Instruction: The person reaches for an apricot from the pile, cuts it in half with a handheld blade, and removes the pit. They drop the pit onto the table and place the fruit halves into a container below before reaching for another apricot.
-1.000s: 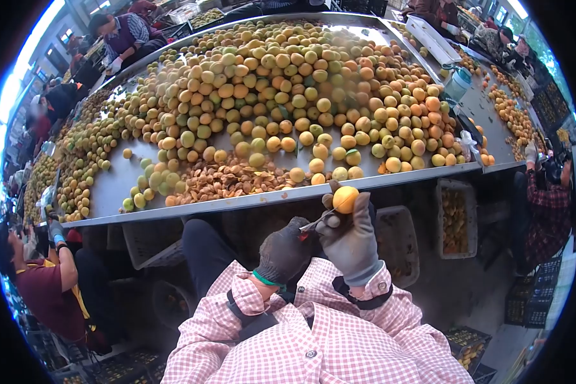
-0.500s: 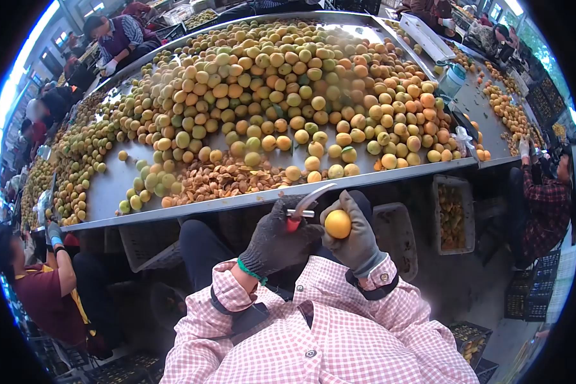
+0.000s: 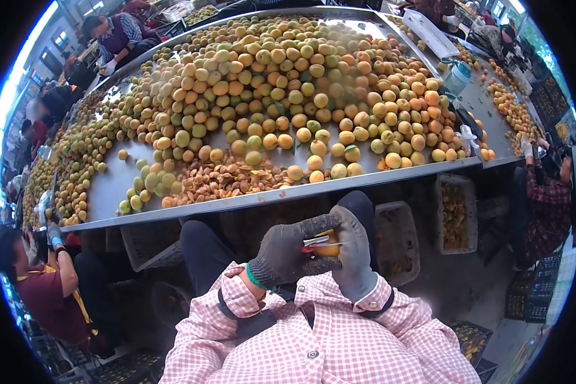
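Fruit held at 6 o'clock of the table: gripped in the right hand's curled fingers, likely for steadiness; knife clasped by the left hand's fingers, blade laid across. Brown pieces heaped at 10 o'clock.

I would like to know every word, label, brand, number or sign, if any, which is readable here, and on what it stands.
None: no text can be read in this view.
Any marking on the knife or the teal bottle would be too small or blurred to read.
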The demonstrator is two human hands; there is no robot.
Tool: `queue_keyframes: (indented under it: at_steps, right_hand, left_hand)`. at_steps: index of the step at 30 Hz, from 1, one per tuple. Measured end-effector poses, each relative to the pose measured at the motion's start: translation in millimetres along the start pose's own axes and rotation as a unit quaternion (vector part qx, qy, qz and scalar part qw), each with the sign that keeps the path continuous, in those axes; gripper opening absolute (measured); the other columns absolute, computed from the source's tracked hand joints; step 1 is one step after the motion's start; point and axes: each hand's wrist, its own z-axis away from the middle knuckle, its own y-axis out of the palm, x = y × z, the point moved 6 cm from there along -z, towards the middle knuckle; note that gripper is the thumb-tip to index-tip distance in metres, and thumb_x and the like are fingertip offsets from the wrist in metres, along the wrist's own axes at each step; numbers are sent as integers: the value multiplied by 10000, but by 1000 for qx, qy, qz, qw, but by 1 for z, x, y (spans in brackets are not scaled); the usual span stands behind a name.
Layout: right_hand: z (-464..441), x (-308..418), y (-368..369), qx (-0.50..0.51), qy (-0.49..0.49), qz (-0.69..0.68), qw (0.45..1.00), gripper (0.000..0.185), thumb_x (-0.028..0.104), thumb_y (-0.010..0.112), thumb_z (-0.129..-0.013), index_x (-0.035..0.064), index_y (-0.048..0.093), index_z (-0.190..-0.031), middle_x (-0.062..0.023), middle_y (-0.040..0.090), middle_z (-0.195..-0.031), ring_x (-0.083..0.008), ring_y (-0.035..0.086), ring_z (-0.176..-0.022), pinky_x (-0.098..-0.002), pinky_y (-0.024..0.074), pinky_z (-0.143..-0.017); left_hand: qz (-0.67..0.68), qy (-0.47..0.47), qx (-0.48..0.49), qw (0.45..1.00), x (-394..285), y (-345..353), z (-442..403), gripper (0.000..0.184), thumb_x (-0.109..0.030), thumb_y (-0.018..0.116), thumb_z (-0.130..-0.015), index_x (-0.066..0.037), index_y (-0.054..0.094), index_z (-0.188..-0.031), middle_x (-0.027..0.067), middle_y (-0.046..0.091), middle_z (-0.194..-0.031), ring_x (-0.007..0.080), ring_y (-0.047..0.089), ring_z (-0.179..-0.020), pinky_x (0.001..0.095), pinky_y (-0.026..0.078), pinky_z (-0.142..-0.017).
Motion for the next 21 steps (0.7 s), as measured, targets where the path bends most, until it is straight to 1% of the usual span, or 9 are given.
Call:
queue_keyframes:
  at_steps: [4,6,9,12,14,15,16,17,21]
  right_hand:
    - [8,22,17,10,-109,-25,994,266,261,554,-889,7,503,-833,-95,484,-789,-199,521,-718,-285,414,-661]
    - [18,40,18,-64,-294,75,951,222,137,422,-939,22,532,-785,-36,517,-744,-113,479,-670,-253,388,-593]
    - [6,39,21,-44,-233,84,968,215,130,431,-941,24,523,-778,-42,517,-750,-104,475,-666,-250,384,-584]
    - [-16,25,20,27,-35,-111,993,206,208,459,-976,60,527,-850,1,535,-793,-41,493,-687,-201,419,-611]
    - [-17,26,14,30,-9,-87,996,253,237,519,-906,-6,560,-960,-86,562,-895,-175,551,-815,-282,435,-745]
    - [-17,20,9,29,-9,-87,996,253,237,519,-906,-6,560,-960,-86,562,-895,-175,551,-815,-282,435,-745]
    - [-14,18,8,67,-103,55,991,281,249,553,-883,-11,569,-992,-101,573,-924,-203,568,-857,-292,440,-771]
    - [-8,18,12,104,-194,195,956,320,260,587,-861,-15,577,-1024,-115,584,-953,-231,584,-900,-302,444,-798]
    - [10,39,17,-24,-361,405,840,255,192,621,-849,-8,590,-1005,-151,583,-985,-301,583,-908,-355,450,-807]
  left_hand:
    - [168,-19,-32,985,-1,3,2,462,-232,726,-779,-54,589,-1183,117,663,-1035,212,650,-923,315,501,-801]
    - [230,-69,-54,969,1,7,4,412,-198,692,-812,-32,592,-1176,105,662,-1038,169,637,-917,297,490,-812]
    - [478,-235,-148,833,25,19,11,381,-183,650,-855,10,569,-1173,83,636,-1027,135,589,-958,276,463,-850]
    - [366,-233,-118,893,33,13,8,465,-222,680,-841,-3,529,-1222,78,630,-1034,133,590,-938,281,479,-827]
    - [336,-158,-105,922,18,-3,-3,535,-189,777,-745,-46,541,-1204,73,624,-1085,177,612,-953,318,488,-841]
    - [147,-60,-82,984,7,-14,-10,615,-267,788,-718,-63,527,-1236,98,633,-1086,214,636,-935,330,503,-814]
    - [-50,41,-56,996,-6,-17,-14,697,-344,800,-691,-79,513,-1269,123,641,-1088,251,660,-918,342,518,-787]
    - [-6,3,-1,1000,-6,-15,-17,725,-258,850,-631,-33,532,-1242,149,605,-1171,248,603,-1070,350,453,-917]
    - [161,-10,-31,986,0,-5,-13,541,-239,764,-759,-10,563,-1205,121,624,-1154,215,600,-1046,330,448,-913]
